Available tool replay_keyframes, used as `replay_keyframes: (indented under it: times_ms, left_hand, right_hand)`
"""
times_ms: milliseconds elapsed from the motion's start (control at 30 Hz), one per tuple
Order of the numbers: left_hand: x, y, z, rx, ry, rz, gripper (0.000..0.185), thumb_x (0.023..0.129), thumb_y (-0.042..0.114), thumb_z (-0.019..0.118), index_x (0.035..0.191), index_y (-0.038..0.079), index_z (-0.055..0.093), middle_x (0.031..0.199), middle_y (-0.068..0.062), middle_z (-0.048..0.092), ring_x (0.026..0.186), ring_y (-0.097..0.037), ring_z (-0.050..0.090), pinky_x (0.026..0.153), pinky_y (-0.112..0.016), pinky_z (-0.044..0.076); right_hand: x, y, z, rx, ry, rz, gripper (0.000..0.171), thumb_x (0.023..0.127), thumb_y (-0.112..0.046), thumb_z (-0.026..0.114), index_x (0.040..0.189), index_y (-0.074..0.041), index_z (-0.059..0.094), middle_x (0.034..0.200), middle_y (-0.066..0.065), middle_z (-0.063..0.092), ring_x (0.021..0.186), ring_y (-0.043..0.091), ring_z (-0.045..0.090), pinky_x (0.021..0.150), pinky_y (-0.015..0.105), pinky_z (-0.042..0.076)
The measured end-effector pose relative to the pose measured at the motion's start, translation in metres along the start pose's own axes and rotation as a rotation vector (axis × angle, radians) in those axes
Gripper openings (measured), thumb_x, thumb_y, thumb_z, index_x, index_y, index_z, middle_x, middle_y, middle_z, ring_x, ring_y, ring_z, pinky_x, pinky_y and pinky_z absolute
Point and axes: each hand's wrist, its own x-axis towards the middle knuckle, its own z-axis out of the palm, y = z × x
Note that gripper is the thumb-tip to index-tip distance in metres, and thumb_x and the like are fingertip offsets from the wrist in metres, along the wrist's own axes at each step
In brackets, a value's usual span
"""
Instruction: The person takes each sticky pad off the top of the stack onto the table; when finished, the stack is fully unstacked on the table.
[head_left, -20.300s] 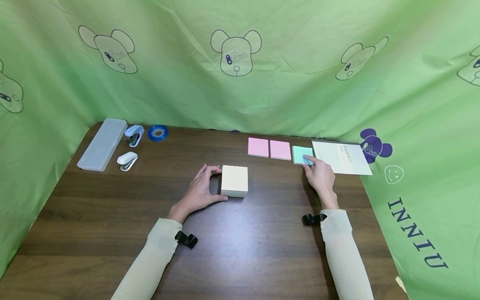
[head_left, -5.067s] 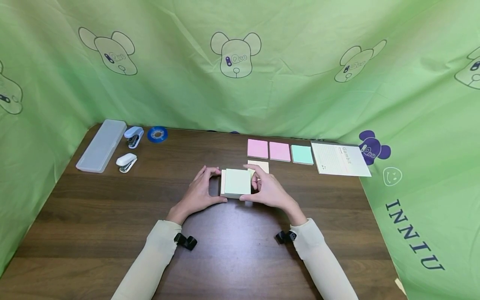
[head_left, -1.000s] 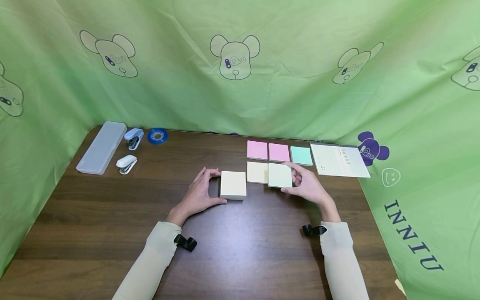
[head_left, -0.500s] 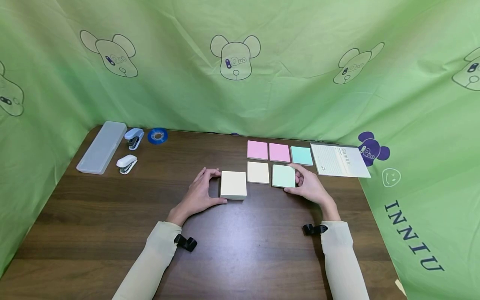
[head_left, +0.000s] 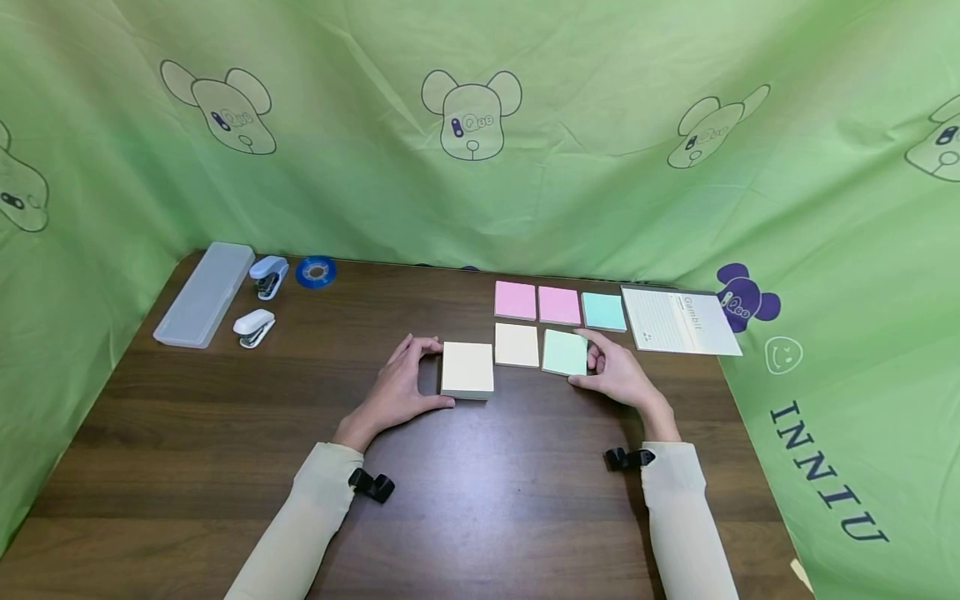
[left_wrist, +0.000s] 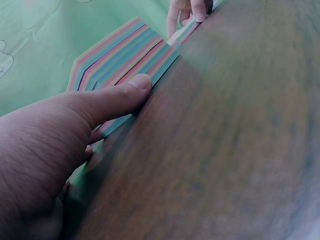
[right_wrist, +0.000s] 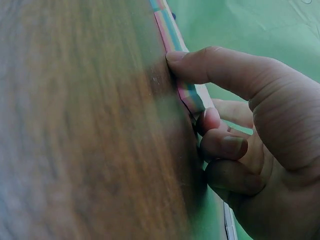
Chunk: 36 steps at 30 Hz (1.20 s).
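Note:
A thick cream-topped block of sticky notes (head_left: 467,369) stands on the brown table (head_left: 465,500). My left hand (head_left: 435,372) grips its left side. In the left wrist view the thumb (left_wrist: 135,85) presses the block's striped side (left_wrist: 120,55). My right hand (head_left: 588,360) pinches a thin pale-green pad (head_left: 564,352) by its right edge, low at the table, beside a cream pad (head_left: 517,344). In the right wrist view the thumb (right_wrist: 185,62) lies on the pad's striped edge (right_wrist: 187,92) and the fingers (right_wrist: 222,145) curl behind it.
Two pink pads (head_left: 515,300) (head_left: 559,305), a teal pad (head_left: 603,311) and a printed notepad (head_left: 678,321) lie in a row behind. At the far left are a clear pencil case (head_left: 204,292), two small staplers (head_left: 255,325) (head_left: 268,273) and a blue tape roll (head_left: 316,270). Green cloth walls surround the table.
My right hand has lowered the pale-green pad a little to the right, down beside the cream pad. The left hand and the block have not moved.

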Motion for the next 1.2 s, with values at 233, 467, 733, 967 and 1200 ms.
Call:
replay_keyframes:
  times_ms: [233,467,733,967,1200]
  left_hand:
    - [0.0,-0.001,0.0,-0.002,0.002,0.002,0.089,0.074,0.02,0.107,0.14,0.003,0.051,0.149,-0.018,0.064,0.155,-0.034,0.05,0.141,-0.048,0.014]
    - [-0.001,-0.001,0.0,-0.003,0.002,0.0,0.088,0.074,0.021,0.107,0.14,0.003,0.051,0.149,-0.018,0.064,0.156,-0.034,0.049,0.141,-0.049,0.014]
    - [0.0,0.0,0.0,0.001,0.0,-0.004,0.088,0.075,0.021,0.107,0.14,0.003,0.051,0.15,-0.018,0.063,0.156,-0.034,0.05,0.141,-0.049,0.014]
    - [0.0,0.0,0.0,-0.001,0.0,-0.004,0.088,0.075,0.021,0.107,0.14,0.003,0.051,0.149,-0.018,0.064,0.156,-0.034,0.05,0.141,-0.049,0.014]
    - [0.0,0.001,0.0,0.0,-0.007,-0.012,0.088,0.075,0.022,0.107,0.141,0.003,0.05,0.15,-0.018,0.064,0.156,-0.033,0.049,0.141,-0.049,0.013]
  right_hand:
    - [-0.003,-0.004,-0.002,0.027,0.011,0.046,0.087,0.088,-0.018,0.097,0.159,-0.004,0.049,0.095,0.008,0.059,0.074,0.013,0.05,0.066,0.025,0.043]
    - [-0.002,-0.002,-0.002,0.026,0.026,0.017,0.08,0.09,-0.015,0.093,0.155,0.0,0.051,0.091,0.006,0.059,0.076,0.016,0.051,0.067,0.026,0.044]
    - [-0.002,0.004,0.0,0.037,0.059,-0.051,0.079,0.09,-0.019,0.092,0.155,0.001,0.053,0.087,0.003,0.058,0.072,0.016,0.05,0.065,0.027,0.042]
    - [0.001,0.006,0.002,0.038,0.068,-0.057,0.081,0.09,-0.022,0.092,0.158,0.0,0.053,0.087,0.002,0.058,0.07,0.015,0.048,0.063,0.027,0.04]
    - [0.002,0.008,0.004,0.026,0.077,-0.045,0.08,0.091,-0.021,0.092,0.158,-0.001,0.054,0.085,0.002,0.057,0.069,0.014,0.047,0.061,0.027,0.039]
